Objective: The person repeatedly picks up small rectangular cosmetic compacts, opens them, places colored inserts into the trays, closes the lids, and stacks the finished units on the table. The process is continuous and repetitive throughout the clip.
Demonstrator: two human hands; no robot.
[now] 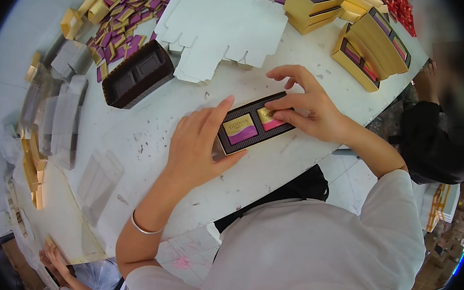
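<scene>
A shallow oblong box (pixel 260 138) with a dark two-compartment tray lies on the white table in front of me. My left hand (pixel 196 142) grips its left end, thumb along the near side and fingers at the far side. A gold and purple wrapped chocolate (pixel 240 129) lies flat in the left compartment. In the right compartment is a gold and pink wrapped chocolate (pixel 269 121). My right hand (pixel 313 106) pinches this one at its right edge with thumb and index finger, partly covering it; the other fingers are raised.
A dark brown tray stack (pixel 138 75) stands beyond my left hand. Behind it are heaped wrapped chocolates (pixel 119 31) and flat white carton blanks (pixel 217 26). Filled gold boxes (pixel 313 5) stand far right, near red ribbons (pixel 395 6). Clear plastic covers (pixel 64 123) lie left. Another person's hand (pixel 53 257) shows lower left.
</scene>
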